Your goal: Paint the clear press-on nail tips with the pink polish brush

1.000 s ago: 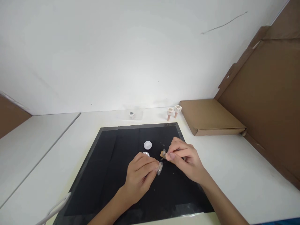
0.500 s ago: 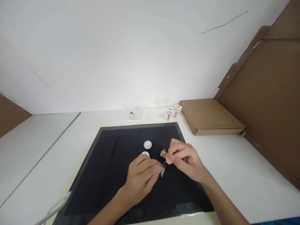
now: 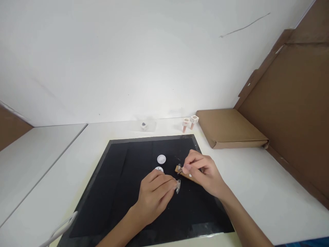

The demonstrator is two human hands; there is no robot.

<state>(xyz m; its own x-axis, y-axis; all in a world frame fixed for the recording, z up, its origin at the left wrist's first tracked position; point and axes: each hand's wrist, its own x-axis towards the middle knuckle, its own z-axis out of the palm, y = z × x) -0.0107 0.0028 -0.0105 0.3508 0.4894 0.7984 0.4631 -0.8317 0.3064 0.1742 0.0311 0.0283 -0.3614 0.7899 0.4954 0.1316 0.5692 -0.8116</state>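
Note:
My left hand [image 3: 157,193] is closed, its fingertips pinching a small clear piece shaped like a suction cup [image 3: 178,186] by its narrow end. To its right, my right hand [image 3: 203,171] has thumb and fingers pressed together over a light wooden strip [image 3: 190,177]. What that pinch holds is too small to make out; a thin dark bit shows near the fingertips. A little clear cylinder [image 3: 179,167] stands at the strip's left end, right beside those fingertips. Behind my left hand lies a small white dish [image 3: 159,169] with something shiny in it, partly hidden by the knuckles.
Another round white dish [image 3: 161,159] sits farther back on the black mat [image 3: 123,192]. Two pink-stemmed white holders [image 3: 185,122] stand behind the mat, near a flat cardboard box [image 3: 231,128]. A clear tray [image 3: 151,126] with a small item is at the wall.
My right hand has drawn slightly away from the clear piece, taking the thin dark bit to the clear cylinder on the wooden strip. More of the strip shows. My left hand stays almost still.

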